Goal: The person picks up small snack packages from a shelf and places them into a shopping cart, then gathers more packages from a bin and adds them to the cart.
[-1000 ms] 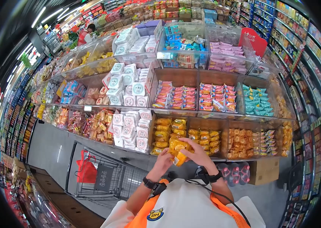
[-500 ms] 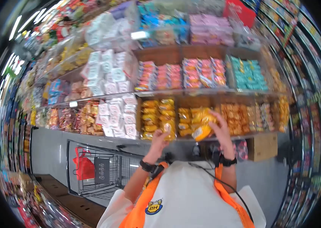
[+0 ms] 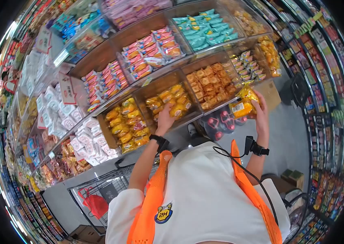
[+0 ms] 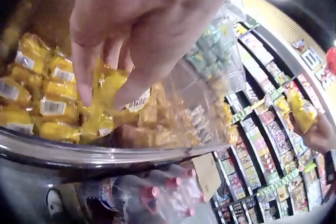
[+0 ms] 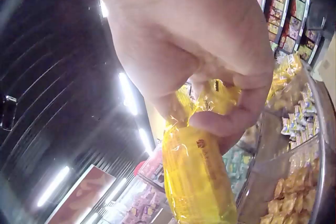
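My right hand holds a yellow plastic-wrapped snack packet out beyond the shelf front. In the right wrist view, the fingers curl round the crinkled end of this packet, and its filled part hangs below them. My left hand reaches down into a bin of similar yellow packets. Seen from the left wrist, thumb and forefinger of the left hand point down with a gap between their tips, right at the yellow packets, several of which show barcodes.
Neighbouring bins hold orange-brown packets, teal packets and white packets. A clear bin rim runs in front of the left hand. Below stand shrink-wrapped bottles; a shopping cart is at the lower left.
The packet, first between both hands, is now in the right hand alone, carried rightward. The left hand has moved forward into the yellow packets' bin. The head view has turned right.
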`<act>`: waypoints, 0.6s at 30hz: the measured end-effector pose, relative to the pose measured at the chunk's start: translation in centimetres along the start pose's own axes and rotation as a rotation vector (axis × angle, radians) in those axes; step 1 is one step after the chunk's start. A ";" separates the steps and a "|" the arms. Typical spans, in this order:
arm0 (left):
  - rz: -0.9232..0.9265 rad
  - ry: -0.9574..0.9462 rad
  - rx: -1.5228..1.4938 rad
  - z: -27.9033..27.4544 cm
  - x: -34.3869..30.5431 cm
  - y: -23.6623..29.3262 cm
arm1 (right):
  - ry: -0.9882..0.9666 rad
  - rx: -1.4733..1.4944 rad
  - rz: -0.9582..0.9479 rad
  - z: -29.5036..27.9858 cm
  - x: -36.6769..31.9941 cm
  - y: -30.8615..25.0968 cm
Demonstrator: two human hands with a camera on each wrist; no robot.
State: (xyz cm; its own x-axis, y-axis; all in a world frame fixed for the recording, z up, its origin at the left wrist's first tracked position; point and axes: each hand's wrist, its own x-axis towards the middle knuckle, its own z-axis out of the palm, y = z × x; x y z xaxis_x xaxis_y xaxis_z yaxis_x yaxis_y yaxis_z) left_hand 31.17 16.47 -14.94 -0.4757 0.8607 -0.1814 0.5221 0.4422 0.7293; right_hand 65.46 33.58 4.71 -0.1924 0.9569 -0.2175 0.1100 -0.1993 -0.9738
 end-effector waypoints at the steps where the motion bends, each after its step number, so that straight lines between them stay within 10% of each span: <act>1: -0.003 -0.076 0.045 1.4 1.0 0.2 | 0.018 -0.004 0.009 -0.8 -0.1 0.1; 18: 0.036 -0.569 0.258 14.5 10.7 -6.6 | 0.137 -0.137 0.097 -8.4 3.0 1.6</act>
State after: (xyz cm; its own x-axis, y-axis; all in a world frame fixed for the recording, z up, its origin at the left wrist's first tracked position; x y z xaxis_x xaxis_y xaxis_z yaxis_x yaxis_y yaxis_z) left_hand 32.89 26.38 -31.27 -0.0402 0.8440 -0.5349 0.7188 0.3963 0.5713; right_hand 73.27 37.92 3.02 -0.0410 0.9564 -0.2892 0.2547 -0.2698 -0.9286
